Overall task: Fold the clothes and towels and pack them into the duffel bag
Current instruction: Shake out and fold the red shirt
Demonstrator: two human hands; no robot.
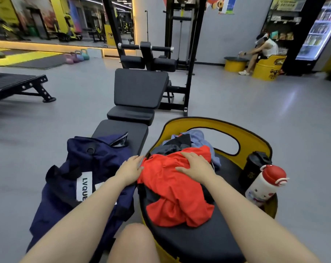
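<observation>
Red garment [172,188] heaped unfolded on the black seat [198,243] of the yellow tub stool [255,141], on top of a pile: dark clothes [172,147] and a pale blue piece [196,135] behind it, toward the backrest. Nothing folded yet by the look of it, so the task judged barely begun.

Right hand [196,166] flat on the far part of the red cloth, fingers straight and spread, pressing rather than gripping (likely pinning the heap so it does not slide while a piece is sorted out). Left hand [131,168] open too, fingers straight, fingertips touching the left edge of the red cloth, probably feeling for a hem to pull it free.

Navy duffel [81,179] just beside the stool on the left, slumped on the near end of the table [123,130], white label up, mouth seemingly gaping at the far end; kept close so folded pieces need only a short carry across.

Two bottles wedged at the seat's right rim, clear of the cloth: a black one [255,168] and a white one with a red cap [265,185].

Farther off, grey floor [255,107], a pulldown machine [179,44], kettlebells [77,56], a person [263,50] seated on another yellow stool.
</observation>
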